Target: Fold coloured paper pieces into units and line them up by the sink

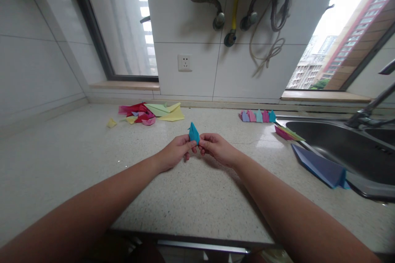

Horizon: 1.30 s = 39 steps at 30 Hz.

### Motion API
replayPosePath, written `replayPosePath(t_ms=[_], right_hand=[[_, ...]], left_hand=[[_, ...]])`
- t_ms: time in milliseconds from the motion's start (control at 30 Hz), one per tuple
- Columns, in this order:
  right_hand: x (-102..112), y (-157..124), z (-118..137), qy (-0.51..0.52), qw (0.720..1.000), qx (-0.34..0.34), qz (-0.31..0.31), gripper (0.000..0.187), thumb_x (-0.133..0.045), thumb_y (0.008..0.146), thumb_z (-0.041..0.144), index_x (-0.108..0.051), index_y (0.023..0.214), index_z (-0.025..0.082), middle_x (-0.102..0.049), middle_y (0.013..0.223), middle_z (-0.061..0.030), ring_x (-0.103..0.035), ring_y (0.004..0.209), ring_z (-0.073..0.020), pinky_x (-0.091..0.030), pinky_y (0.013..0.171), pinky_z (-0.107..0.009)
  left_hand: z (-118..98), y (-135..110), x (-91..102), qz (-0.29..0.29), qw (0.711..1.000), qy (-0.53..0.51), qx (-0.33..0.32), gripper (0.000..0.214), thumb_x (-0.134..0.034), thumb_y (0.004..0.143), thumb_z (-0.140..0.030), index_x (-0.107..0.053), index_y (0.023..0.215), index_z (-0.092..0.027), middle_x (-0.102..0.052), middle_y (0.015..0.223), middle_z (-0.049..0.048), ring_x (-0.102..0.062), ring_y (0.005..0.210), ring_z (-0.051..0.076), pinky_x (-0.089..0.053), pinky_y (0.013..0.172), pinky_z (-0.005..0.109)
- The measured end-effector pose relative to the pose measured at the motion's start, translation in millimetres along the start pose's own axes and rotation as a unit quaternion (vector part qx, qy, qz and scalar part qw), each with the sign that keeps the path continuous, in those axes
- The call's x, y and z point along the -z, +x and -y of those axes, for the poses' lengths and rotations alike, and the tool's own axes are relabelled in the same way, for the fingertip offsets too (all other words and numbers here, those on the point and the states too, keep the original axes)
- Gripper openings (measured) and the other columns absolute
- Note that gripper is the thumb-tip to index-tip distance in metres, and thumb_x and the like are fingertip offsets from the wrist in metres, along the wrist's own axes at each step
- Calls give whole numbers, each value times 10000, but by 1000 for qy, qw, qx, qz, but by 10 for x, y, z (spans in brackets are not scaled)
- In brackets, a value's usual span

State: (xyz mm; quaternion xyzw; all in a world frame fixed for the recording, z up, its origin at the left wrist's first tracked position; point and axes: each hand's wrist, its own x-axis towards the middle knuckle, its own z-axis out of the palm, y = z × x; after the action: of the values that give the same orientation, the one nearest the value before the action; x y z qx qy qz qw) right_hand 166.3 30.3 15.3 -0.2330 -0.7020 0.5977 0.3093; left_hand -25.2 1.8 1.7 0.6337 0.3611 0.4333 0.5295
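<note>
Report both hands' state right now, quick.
Left hand: closed, holding the blue folded paper.
Right hand: closed, pinching the same paper at its lower right.

folded paper piece (194, 134): bright turquoise-blue
paper pile (156, 109): red, pink, pale green, yellow, touch of lilac
loose scrap (111, 123): pale yellow
paper row (258, 116): lilac, pink, mint, magenta, teal
thin folded papers (285, 133): magenta, yellow-green
large folded sheet (321, 166): periwinkle, brighter blue edge
counter (191, 205): off-white, fine grey speckle
wall tiles (191, 24): white, thin grey lines
hose (237, 0): yellow
</note>
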Motion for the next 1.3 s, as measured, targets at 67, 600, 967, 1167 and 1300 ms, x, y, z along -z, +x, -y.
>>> replayPosePath(t_ms=[67, 600, 967, 1167, 1300], right_hand=[[2, -5, 1, -12, 1000, 6, -3, 325, -643, 855, 479, -626, 855, 155, -624, 834, -47, -514, 712, -132, -421, 702, -281], [26, 23, 10, -23, 997, 22, -68, 294, -668, 828, 455, -568, 822, 178, -573, 766, 1, -495, 648, -116, -395, 635, -276], [-25, 56, -29, -264, 928, 96, -245, 176, -630, 829, 321, -537, 924, 205, -579, 811, -4, -534, 680, -137, -437, 628, -288], [-178, 37, -1, -291, 916, 111, -255, 238, -683, 794, 303, -538, 948, 194, -608, 948, -50, -590, 748, -155, -496, 665, -311], [-207, 48, 1, -290, 909, 102, -282, 244, -718, 775, 302, -548, 912, 193, -623, 909, -40, -608, 743, -159, -500, 675, -316]], left_hand=[[-10, -6, -4, 1, 1000, 4, 2, 299, -629, 867, -438, -620, 898, -141, -591, 777, 22, -512, 532, 91, -397, 456, 220], [-72, 2, 10, -52, 999, 17, -3, 285, -654, 849, -415, -643, 916, -139, -608, 779, 19, -507, 547, 86, -399, 482, 218], [-4, 33, 24, -132, 985, 113, 6, 309, -665, 811, -416, -734, 919, -135, -712, 824, 70, -526, 578, 115, -367, 482, 224], [-73, -14, -11, -138, 973, 182, -41, 270, -645, 820, -338, -764, 980, -155, -719, 764, 33, -584, 630, 144, -429, 584, 251], [-92, -41, -19, -130, 958, 240, -81, 234, -625, 842, -304, -766, 980, -180, -756, 870, 37, -656, 785, 185, -470, 715, 278]])
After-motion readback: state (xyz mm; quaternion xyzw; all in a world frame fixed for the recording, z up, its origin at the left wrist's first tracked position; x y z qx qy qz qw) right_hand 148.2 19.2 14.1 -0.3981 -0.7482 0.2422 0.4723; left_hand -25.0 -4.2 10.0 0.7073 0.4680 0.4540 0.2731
